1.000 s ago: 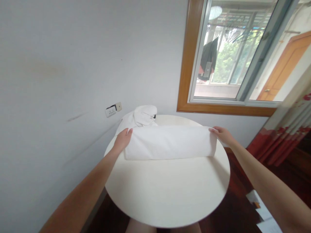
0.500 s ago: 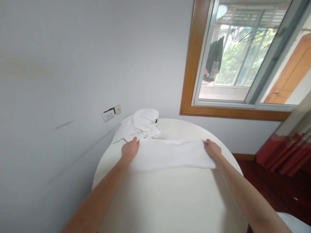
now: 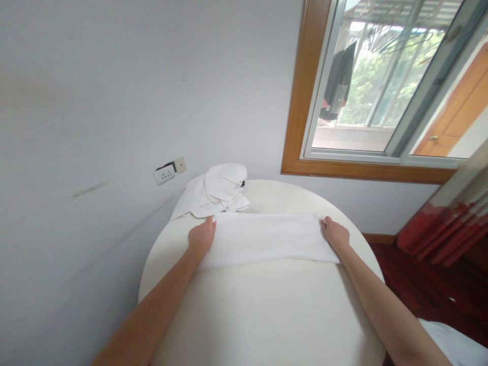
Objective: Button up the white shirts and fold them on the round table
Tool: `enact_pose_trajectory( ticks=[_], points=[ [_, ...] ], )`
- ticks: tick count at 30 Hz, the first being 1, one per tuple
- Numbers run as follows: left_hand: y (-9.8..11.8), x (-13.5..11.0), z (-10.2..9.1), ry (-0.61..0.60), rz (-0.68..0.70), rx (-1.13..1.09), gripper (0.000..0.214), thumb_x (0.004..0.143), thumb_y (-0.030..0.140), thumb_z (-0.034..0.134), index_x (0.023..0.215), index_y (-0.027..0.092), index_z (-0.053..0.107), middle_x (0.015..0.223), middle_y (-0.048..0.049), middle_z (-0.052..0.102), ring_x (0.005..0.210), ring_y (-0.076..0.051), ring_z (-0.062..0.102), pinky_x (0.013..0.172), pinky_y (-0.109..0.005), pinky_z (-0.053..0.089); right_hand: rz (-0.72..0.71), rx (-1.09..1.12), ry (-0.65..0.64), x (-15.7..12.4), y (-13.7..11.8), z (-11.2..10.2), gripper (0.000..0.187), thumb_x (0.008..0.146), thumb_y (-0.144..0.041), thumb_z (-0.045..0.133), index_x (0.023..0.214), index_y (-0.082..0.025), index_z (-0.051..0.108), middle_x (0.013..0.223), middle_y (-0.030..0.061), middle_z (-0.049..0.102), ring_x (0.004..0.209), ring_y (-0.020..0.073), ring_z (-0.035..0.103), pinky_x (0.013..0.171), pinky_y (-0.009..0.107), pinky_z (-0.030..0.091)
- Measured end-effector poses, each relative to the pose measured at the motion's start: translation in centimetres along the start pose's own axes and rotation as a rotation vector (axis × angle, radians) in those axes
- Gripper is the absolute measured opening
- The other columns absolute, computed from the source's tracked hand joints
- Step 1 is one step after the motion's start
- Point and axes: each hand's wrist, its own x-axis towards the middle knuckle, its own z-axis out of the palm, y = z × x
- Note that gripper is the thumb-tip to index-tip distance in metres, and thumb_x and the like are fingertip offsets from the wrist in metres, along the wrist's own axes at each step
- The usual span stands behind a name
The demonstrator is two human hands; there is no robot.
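Observation:
A folded white cloth (image 3: 267, 239) lies as a long flat strip across the white round table (image 3: 274, 310). At its far left corner, my left hand (image 3: 202, 236) is closed, pinching the edge between thumb and fingers. My right hand (image 3: 335, 234) likewise pinches the far right corner, where the fabric bunches a little. Between the two hands the far edge runs almost straight. Just beyond my left hand rests a crumpled heap of white cloth (image 3: 223, 188), with a small dark item partly showing at its right side.
Behind the table stands a pale wall with a socket (image 3: 164, 174) at the left. A wood-framed window (image 3: 292, 117) is at the upper right, with a red and beige curtain (image 3: 430, 229) below it. White fabric (image 3: 453, 343) shows at the lower right.
Both hands keep their pinch on the folded cloth, whose far edge looks straighter and tauter, the right corner more bunched. The whole view has shifted slightly.

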Motion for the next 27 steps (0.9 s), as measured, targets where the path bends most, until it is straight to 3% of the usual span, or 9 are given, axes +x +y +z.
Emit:
enact_pose_trajectory(
  ticks=[4, 7, 9, 11, 13, 16, 20, 24, 27],
  points=[
    [0.1, -0.2, -0.6, -0.027, -0.036, -0.038, 0.042, 0.093, 0.036, 0.022, 0.119, 0.013, 0.046, 0.086, -0.0146, 0.065, 0.083, -0.028, 0.063, 0.07, -0.037, 0.045, -0.032, -0.004, 0.066, -0.1, -0.4, -0.8, 0.037, 0.095, -0.038, 0.026, 0.113, -0.018, 0.052, 0.098, 0.0149, 0.063, 0.093, 0.0268, 0.059, 0.076, 0.037, 0.041],
    [1.1, -0.6, -2.4, 0.097, 0.008, -0.072, 0.042, 0.091, 0.035, 0.03, 0.124, 0.013, 0.044, 0.11, -0.0189, 0.058, 0.102, -0.03, 0.055, 0.081, -0.04, 0.043, -0.156, 0.011, 0.233, -0.8, -2.6, -2.2, 0.038, 0.092, -0.031, 0.034, 0.124, -0.017, 0.048, 0.119, 0.0175, 0.055, 0.112, 0.03, 0.048, 0.088, 0.041, 0.036],
    [2.8, -1.2, -3.4, 0.208, 0.153, -0.113, 0.043, 0.09, 0.033, 0.035, 0.129, 0.016, 0.043, 0.127, -0.0184, 0.048, 0.118, -0.03, 0.044, 0.094, -0.043, 0.036, -0.299, 0.069, 0.253, -1.9, -5.4, -3.1, 0.041, 0.092, -0.031, 0.035, 0.13, -0.019, 0.046, 0.131, 0.0151, 0.048, 0.123, 0.0297, 0.038, 0.097, 0.044, 0.03],
    [5.1, -2.0, -3.3, 0.226, 0.352, -0.18, 0.043, 0.091, 0.033, 0.034, 0.132, 0.022, 0.044, 0.139, -0.012, 0.04, 0.128, -0.028, 0.034, 0.104, -0.044, 0.027, -0.463, 0.145, 0.17, -3.3, -8.7, -3.4, 0.043, 0.093, -0.036, 0.031, 0.13, -0.023, 0.048, 0.139, 0.0096, 0.043, 0.131, 0.028, 0.027, 0.104, 0.046, 0.02],
    [7.3, -2.9, -2.3, 0.14, 0.486, -0.246, 0.043, 0.092, 0.037, 0.031, 0.132, 0.03, 0.045, 0.145, -0.004, 0.035, 0.133, -0.026, 0.028, 0.108, -0.045, 0.022, -0.591, 0.213, 0.037, -4.9, -11.8, -3.0, 0.047, 0.094, -0.043, 0.023, 0.136, -0.029, 0.041, 0.145, 0.0034, 0.035, 0.136, 0.0266, 0.019, 0.107, 0.051, 0.014],
    [9.2, -4.1, 0.2, -0.005, 0.48, -0.299, 0.046, 0.091, 0.047, 0.028, 0.134, 0.038, 0.041, 0.147, 0.0007, 0.033, 0.135, -0.029, 0.025, 0.107, -0.056, 0.019, -0.635, 0.274, -0.159, -6.7, -14.5, -1.8, 0.055, 0.093, -0.053, 0.016, 0.142, -0.033, 0.029, 0.15, 0.001, 0.025, 0.138, 0.0282, 0.015, 0.105, 0.059, 0.012],
    [8.9, -4.7, 1.9, -0.039, 0.426, -0.304, 0.051, 0.088, 0.057, 0.028, 0.135, 0.04, 0.04, 0.147, -0.0008, 0.032, 0.136, -0.032, 0.022, 0.106, -0.064, 0.01, -0.6, 0.268, -0.211, -7.1, -14.7, -0.6, 0.061, 0.09, -0.061, 0.019, 0.143, -0.032, 0.027, 0.152, 0.0046, 0.019, 0.139, 0.0306, 0.012, 0.104, 0.063, 0.007],
    [7.7, -4.7, 1.6, -0.04, 0.367, -0.285, 0.054, 0.086, 0.06, 0.03, 0.134, 0.039, 0.041, 0.148, -0.0026, 0.03, 0.137, -0.032, 0.021, 0.105, -0.065, 0.007, -0.557, 0.219, -0.189, -6.5, -13.3, -0.3, 0.066, 0.087, -0.067, 0.018, 0.142, -0.032, 0.029, 0.152, 0.0055, 0.018, 0.139, 0.0306, 0.011, 0.103, 0.065, 0.007],
    [6.9, -4.8, 1.6, -0.035, 0.346, -0.257, 0.054, 0.087, 0.058, 0.029, 0.135, 0.036, 0.041, 0.148, -0.0041, 0.03, 0.137, -0.03, 0.022, 0.106, -0.063, 0.009, -0.533, 0.2, -0.145, -5.8, -11.4, 0.3, 0.067, 0.088, -0.066, 0.013, 0.142, -0.03, 0.032, 0.151, 0.0046, 0.021, 0.139, 0.0265, 0.014, 0.107, 0.059, 0.007]
  ],
)
